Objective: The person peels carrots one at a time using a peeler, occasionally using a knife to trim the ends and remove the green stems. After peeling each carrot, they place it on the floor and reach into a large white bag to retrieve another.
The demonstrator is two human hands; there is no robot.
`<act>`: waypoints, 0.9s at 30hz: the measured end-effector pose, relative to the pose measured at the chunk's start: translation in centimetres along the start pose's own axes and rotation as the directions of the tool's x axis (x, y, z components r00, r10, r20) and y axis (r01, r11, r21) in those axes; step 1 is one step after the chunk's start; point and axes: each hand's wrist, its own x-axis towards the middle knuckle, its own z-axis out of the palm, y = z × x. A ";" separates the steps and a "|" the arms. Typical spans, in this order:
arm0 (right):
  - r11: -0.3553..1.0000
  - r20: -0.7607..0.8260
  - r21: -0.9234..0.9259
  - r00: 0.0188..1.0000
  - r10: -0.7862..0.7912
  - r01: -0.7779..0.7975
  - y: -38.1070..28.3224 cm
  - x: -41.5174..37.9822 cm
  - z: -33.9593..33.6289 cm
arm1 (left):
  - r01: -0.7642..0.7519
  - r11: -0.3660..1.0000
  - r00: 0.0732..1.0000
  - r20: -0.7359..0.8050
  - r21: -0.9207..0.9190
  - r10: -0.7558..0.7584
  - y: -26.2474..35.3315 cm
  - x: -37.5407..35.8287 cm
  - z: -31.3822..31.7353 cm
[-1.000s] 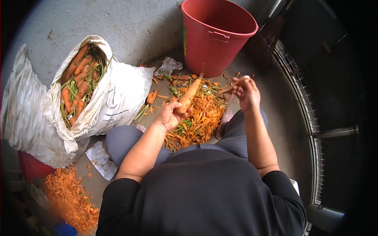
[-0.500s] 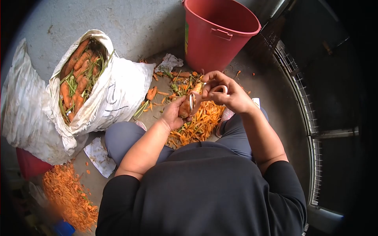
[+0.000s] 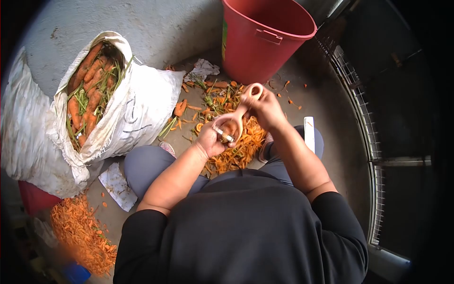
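My left hand (image 3: 210, 141) is closed around a carrot (image 3: 231, 127), seen through the frame of a vegetable peeler. The peeler (image 3: 240, 112) is pale pink with a ring at the end of its handle. Its metal blade (image 3: 223, 134) lies across the carrot, close to my left fingers. My right hand (image 3: 266, 110), slightly blurred, is closed on the handle just below the ring. Below both hands, a heap of orange peelings (image 3: 246, 142) covers the floor between my feet.
To the left, a white sack (image 3: 146, 102) stands full of carrots (image 3: 94, 75) with green stalks. A tall red bin (image 3: 265, 52) stands ahead by the wall. More shreds (image 3: 82, 232) lie at lower left. A white strip (image 3: 309, 135) is beside my right knee.
My right hand has turned and the peeler has swung, so its frame and ring now face upward. The blade sits lower over the carrot. The left hand has barely shifted.
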 end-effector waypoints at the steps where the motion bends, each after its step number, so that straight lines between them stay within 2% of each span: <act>1: 0.998 -0.126 0.054 0.992 -0.010 0.017 0.4 2.0 -2.5 | 0.103 0.994 0.992 0.067 0.029 -0.105 0.0 0.5 -1.0; 3: 0.993 -0.277 -0.100 0.957 -0.089 0.063 1.0 4.5 -8.0 | 0.107 0.992 0.994 0.012 0.061 -0.108 -0.1 0.1 -0.1; 5: 0.979 -0.457 -0.196 0.879 -0.137 0.051 0.6 5.0 -10.5 | 0.125 0.991 0.992 -0.009 0.044 -0.125 0.2 0.1 -0.2; 6: 0.982 -0.442 -0.149 0.880 -0.173 0.118 -0.1 4.4 -10.0 | 0.133 0.991 0.991 -0.017 0.036 -0.132 0.5 0.2 -0.3; 9: 0.982 -0.239 -0.035 0.952 -0.191 0.188 -1.1 1.4 -3.9 | 0.157 0.987 0.987 -0.012 0.019 -0.157 0.6 0.8 -1.2; 11: 0.988 0.002 -0.066 0.990 -0.143 0.143 0.1 -1.5 0.0 | 0.098 0.995 0.992 -0.074 -0.018 -0.099 0.1 1.0 -1.3; 13: 1.000 0.089 -0.016 0.996 0.008 -0.007 1.1 -1.7 0.0 | 0.023 1.000 0.988 -0.154 -0.008 -0.023 0.0 0.7 -0.3; 14: 1.000 0.023 0.005 1.000 0.000 0.000 1.9 -0.4 -1.7 | 0.051 0.998 0.991 -0.124 0.026 -0.047 0.1 0.9 -1.1; 15: 1.000 -0.076 0.019 0.997 -0.020 0.021 2.2 1.1 -3.7 | 0.130 0.991 0.992 0.001 -0.044 -0.130 0.1 1.0 -2.0; 16: 0.999 -0.271 0.032 0.962 -0.030 0.041 1.5 2.1 -5.1 | 0.120 0.993 0.993 -0.007 -0.010 -0.120 0.2 0.8 -1.7; 17: 0.992 -0.311 -0.079 0.943 -0.119 0.099 2.5 3.8 -8.7 | 0.109 0.994 0.994 -0.013 0.023 -0.109 0.2 0.5 -1.3; 18: 0.988 -0.381 -0.123 0.915 -0.135 0.094 1.2 3.7 -9.1 | 0.106 0.994 0.994 -0.017 0.040 -0.105 0.3 0.3 -0.9; 19: 0.995 -0.453 -0.064 0.887 -0.092 0.071 0.5 3.4 -9.2 | 0.102 0.993 0.995 -0.019 0.058 -0.101 0.5 0.3 -0.5; 21: 0.991 -0.326 0.033 0.938 -0.116 0.133 -0.1 2.3 -7.2 | 0.113 0.993 0.994 -0.020 0.040 -0.112 0.3 0.5 -0.9; 22: 0.984 -0.186 0.064 0.971 -0.150 0.164 -0.5 1.0 -4.7 | 0.126 0.992 0.992 -0.016 0.008 -0.126 0.2 1.0 -1.9; 23: 0.989 -0.112 0.057 0.986 -0.127 0.134 -0.4 -0.3 -2.4 | 0.139 0.990 0.990 -0.013 -0.021 -0.139 0.2 1.2 -2.3; 24: 0.994 0.000 0.092 0.998 -0.060 0.060 0.3 -1.5 -0.7 | 0.030 0.999 0.996 -0.081 0.033 -0.028 -0.1 0.6 -1.5; 25: 0.996 0.136 0.090 0.990 -0.027 0.014 0.4 -2.5 0.7 | 0.015 0.998 0.999 -0.048 0.062 -0.013 0.0 0.6 -1.0; 27: 0.992 0.086 0.083 0.993 0.086 -0.093 2.2 -1.2 -1.1 | -0.015 0.993 1.000 0.019 0.117 0.013 0.0 0.7 -0.5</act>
